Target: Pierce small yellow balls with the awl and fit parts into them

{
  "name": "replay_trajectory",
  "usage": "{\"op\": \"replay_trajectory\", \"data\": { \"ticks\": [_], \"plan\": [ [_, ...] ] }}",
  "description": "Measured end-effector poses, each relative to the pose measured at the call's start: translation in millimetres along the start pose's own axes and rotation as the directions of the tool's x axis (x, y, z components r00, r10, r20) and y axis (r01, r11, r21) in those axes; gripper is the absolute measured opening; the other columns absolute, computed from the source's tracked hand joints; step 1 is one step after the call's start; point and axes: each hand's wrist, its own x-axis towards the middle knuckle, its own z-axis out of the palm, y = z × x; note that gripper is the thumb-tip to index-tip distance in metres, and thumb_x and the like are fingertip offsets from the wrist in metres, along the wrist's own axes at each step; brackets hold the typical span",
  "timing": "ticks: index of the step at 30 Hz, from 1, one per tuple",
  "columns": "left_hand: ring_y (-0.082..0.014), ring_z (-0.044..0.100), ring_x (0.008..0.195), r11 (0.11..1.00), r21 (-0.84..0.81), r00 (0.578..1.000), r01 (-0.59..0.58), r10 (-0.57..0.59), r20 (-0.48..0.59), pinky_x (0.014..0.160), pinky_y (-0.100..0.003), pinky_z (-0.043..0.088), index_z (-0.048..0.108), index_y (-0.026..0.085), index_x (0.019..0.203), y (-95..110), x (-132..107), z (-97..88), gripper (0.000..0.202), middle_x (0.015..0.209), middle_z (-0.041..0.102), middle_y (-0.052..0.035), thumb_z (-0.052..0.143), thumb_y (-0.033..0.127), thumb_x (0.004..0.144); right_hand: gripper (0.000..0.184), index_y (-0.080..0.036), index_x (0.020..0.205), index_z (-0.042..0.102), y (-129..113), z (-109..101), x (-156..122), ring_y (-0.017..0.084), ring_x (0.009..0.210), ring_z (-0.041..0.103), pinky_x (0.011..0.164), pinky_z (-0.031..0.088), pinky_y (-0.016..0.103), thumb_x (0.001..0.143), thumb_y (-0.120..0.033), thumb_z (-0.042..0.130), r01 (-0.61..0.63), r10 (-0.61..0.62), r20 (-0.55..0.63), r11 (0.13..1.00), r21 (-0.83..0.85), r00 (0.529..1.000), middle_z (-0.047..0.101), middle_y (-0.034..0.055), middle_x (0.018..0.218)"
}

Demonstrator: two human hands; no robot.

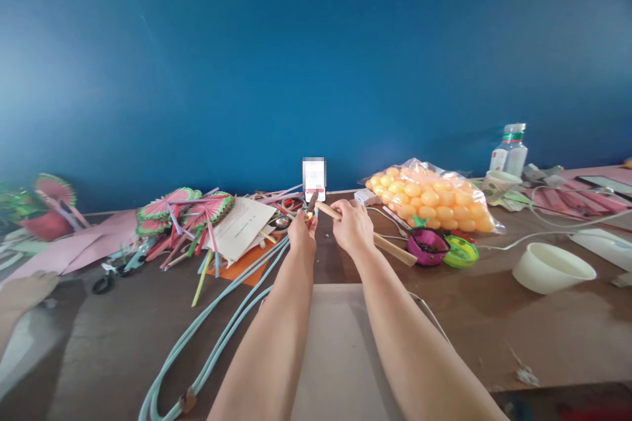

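Both of my arms reach forward over the table. My right hand (353,226) is closed around a pale wooden stick (395,250), which slants from upper left to lower right. The stick's far end comes close to my left hand (301,231). Fingers of that hand are closed on a narrow dark piece (312,202) with a yellowish bit at its base; its kind is too small to make out. Right behind both hands, a phone with a lit screen (315,174) leans upright against the blue wall.
A bag of orange balls (434,197), a purple bowl (427,251) and a cream bowl (553,270) lie right. Left are paper fans (168,210), papers (247,223), a light-blue cord (217,322) and scissors (103,281). Another person's hand (32,289) rests at far left.
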Motion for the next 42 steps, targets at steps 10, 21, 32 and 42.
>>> {"op": "replay_trajectory", "data": {
  "ticks": [10, 21, 32, 42],
  "plan": [
    [-0.0068, 0.055, 0.056, 1.000, -0.010, 1.000, -0.007, 0.007, 0.014, 0.057, -0.017, 0.051, 0.055, 0.014, 0.075, 0.1, -0.6, -0.1, 0.013, 0.067, 0.055, -0.0017, 0.056, 0.016, 0.088, 0.028, -0.028, 0.102, 0.064, 1.7, 2.5, 0.8, 0.023, 0.097, 0.052, 0.079, 0.041, 0.033, 0.081, -0.014, 0.052, -0.001, 0.002, -0.030, 1.000, 0.022, 1.000, 0.058, 0.0061, 0.104],
    [-0.0063, 0.055, 0.055, 1.000, -0.018, 1.000, -0.010, 0.010, 0.012, 0.057, -0.017, 0.051, 0.055, 0.014, 0.075, 1.4, -4.1, 0.8, 0.013, 0.068, 0.055, -0.0014, 0.055, 0.016, 0.088, 0.029, -0.028, 0.105, 0.063, 1.1, 1.8, -0.6, 0.022, 0.098, 0.052, 0.079, 0.041, 0.032, 0.082, -0.014, 0.053, 0.007, -0.006, -0.027, 1.000, 0.028, 1.000, 0.058, 0.0063, 0.105],
    [-0.0073, 0.057, 0.058, 1.000, -0.012, 1.000, -0.017, 0.017, 0.016, 0.059, -0.018, 0.052, 0.057, 0.014, 0.078, -0.2, -0.8, -1.0, 0.011, 0.070, 0.056, -0.0021, 0.054, 0.017, 0.088, 0.030, -0.028, 0.106, 0.063, 0.3, -0.1, -0.2, 0.022, 0.098, 0.052, 0.080, 0.041, 0.032, 0.082, -0.015, 0.053, -0.019, 0.021, -0.043, 0.999, 0.049, 0.999, 0.058, 0.0065, 0.106],
    [-0.0071, 0.057, 0.057, 1.000, -0.023, 1.000, -0.016, 0.016, 0.016, 0.058, -0.018, 0.052, 0.056, 0.014, 0.077, -0.2, -0.3, -0.1, 0.013, 0.068, 0.056, -0.0018, 0.054, 0.018, 0.089, 0.031, -0.028, 0.105, 0.064, 0.3, 0.0, -0.3, 0.022, 0.099, 0.052, 0.079, 0.041, 0.032, 0.080, -0.014, 0.053, -0.011, 0.015, -0.056, 0.998, 0.066, 0.998, 0.059, 0.0055, 0.106]
  ]
}}
